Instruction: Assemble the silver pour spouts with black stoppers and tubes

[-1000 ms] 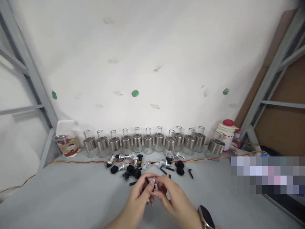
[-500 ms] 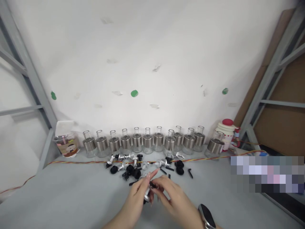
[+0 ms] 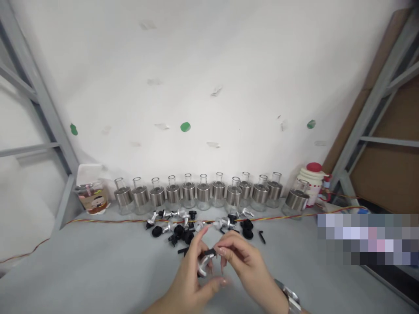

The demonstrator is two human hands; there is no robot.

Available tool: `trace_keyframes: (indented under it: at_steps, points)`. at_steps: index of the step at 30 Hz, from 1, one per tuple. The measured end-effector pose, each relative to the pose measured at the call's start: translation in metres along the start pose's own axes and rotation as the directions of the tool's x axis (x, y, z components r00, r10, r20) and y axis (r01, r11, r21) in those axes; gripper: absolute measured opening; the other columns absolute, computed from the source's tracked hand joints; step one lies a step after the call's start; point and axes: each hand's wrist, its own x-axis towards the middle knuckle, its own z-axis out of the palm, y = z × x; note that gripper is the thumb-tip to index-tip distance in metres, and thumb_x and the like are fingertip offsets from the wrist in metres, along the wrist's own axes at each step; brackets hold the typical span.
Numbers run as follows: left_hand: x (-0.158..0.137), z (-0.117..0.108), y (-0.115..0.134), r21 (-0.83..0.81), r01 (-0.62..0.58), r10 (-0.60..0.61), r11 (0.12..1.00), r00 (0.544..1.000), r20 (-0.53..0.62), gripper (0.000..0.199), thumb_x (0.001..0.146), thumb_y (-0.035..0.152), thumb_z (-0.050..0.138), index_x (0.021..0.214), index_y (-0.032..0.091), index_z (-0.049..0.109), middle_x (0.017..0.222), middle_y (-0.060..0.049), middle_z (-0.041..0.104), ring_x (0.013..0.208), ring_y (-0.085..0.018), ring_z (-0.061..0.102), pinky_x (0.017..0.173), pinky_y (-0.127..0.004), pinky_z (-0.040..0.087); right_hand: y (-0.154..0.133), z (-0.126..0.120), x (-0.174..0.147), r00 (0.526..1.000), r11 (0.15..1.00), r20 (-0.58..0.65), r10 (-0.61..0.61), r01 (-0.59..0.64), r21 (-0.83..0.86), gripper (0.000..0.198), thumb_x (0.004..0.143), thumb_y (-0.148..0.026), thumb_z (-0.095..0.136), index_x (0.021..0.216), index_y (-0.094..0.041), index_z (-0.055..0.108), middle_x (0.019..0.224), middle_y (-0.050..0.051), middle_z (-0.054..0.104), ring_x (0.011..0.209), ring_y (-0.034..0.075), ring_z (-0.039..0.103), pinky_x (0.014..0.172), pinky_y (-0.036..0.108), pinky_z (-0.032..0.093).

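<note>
My left hand (image 3: 190, 272) cradles a silver pourer spout (image 3: 204, 265) in its curled fingers, the thumb stretched out away from it to the right. Between the thumb and fingertips of my right hand (image 3: 244, 257) is a small black strip-like piece (image 3: 210, 252), touching the spout's upper end. Whether the piece is fitted onto the spout or only rests against it, I cannot tell. Beyond my hands lie loose silver spouts (image 3: 169, 226), black round caps (image 3: 157, 231) and a black bent piece (image 3: 262, 237).
Several glass bottles with steel collars (image 3: 157, 197) stand in a row along the white wall. A red and yellow twisted cord (image 3: 114, 222) crosses the table. At the left stands a drink cup (image 3: 93, 200), at the right a cream jar with a red lid (image 3: 309, 183).
My left thumb has swung away from the spout and shows more of it. My right hand has turned slightly and still pinches the black piece by the spout's end.
</note>
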Motion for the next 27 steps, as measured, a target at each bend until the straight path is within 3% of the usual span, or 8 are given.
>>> trace_keyframes:
  at_steps: [7, 13, 17, 20, 27]
  points:
    - [-0.002, -0.002, 0.000, 0.106, -0.107, 0.099, 0.989, 0.992, 0.073, 0.051, 0.087, 0.026, 0.036, 0.131, 0.027, 0.012, 0.089, -0.004, 0.044, 0.078, -0.016, 0.048, 0.069, -0.028, 0.042, -0.008, -0.007, -0.002, 0.984, 0.974, 0.096, -0.148, 0.162, -0.155, 0.013, 0.084, -0.018, 0.048, 0.085, -0.021, 0.060, 0.079, 0.003, 0.053, 0.075, 0.014, 0.053, 0.068, 0.025, 0.043]
    - [-0.002, -0.004, 0.001, 0.236, -0.144, 0.131, 0.961, 0.989, 0.071, 0.049, 0.087, 0.022, 0.035, 0.131, 0.025, 0.013, 0.090, -0.006, 0.049, 0.084, -0.018, 0.049, 0.079, -0.035, 0.039, -0.007, -0.008, -0.004, 0.955, 0.934, 0.132, -0.264, 0.287, -0.211, 0.019, 0.084, -0.011, 0.045, 0.092, -0.022, 0.058, 0.081, 0.003, 0.052, 0.075, 0.013, 0.052, 0.067, 0.024, 0.043]
    - [-0.002, -0.005, 0.003, 0.258, -0.145, 0.129, 0.955, 0.988, 0.080, 0.044, 0.088, 0.021, 0.032, 0.130, 0.025, 0.017, 0.092, -0.007, 0.050, 0.086, -0.018, 0.048, 0.078, -0.034, 0.038, -0.006, -0.010, -0.003, 0.948, 0.930, 0.168, -0.269, 0.301, -0.210, 0.020, 0.084, -0.010, 0.046, 0.092, -0.022, 0.057, 0.082, 0.003, 0.053, 0.076, 0.013, 0.051, 0.068, 0.023, 0.043]
    - [-0.002, -0.006, 0.006, 0.218, -0.129, 0.113, 0.967, 0.990, 0.083, 0.043, 0.089, 0.022, 0.031, 0.130, 0.026, 0.019, 0.090, -0.006, 0.050, 0.080, -0.017, 0.048, 0.073, -0.031, 0.040, -0.006, -0.012, -0.002, 0.945, 0.933, 0.197, -0.262, 0.300, -0.197, 0.017, 0.083, -0.010, 0.047, 0.089, -0.022, 0.058, 0.082, 0.003, 0.054, 0.077, 0.013, 0.052, 0.069, 0.024, 0.043]
    - [0.000, -0.001, 0.017, -0.064, -0.023, 0.025, 0.998, 0.999, 0.029, 0.036, 0.090, 0.031, 0.026, 0.126, 0.025, 0.028, 0.076, 0.000, 0.047, 0.065, -0.012, 0.046, 0.066, -0.025, 0.041, -0.008, -0.012, -0.002, 0.944, 0.932, 0.199, -0.263, 0.302, -0.201, 0.015, 0.083, -0.011, 0.047, 0.087, -0.021, 0.058, 0.081, 0.003, 0.055, 0.077, 0.013, 0.053, 0.070, 0.024, 0.043]
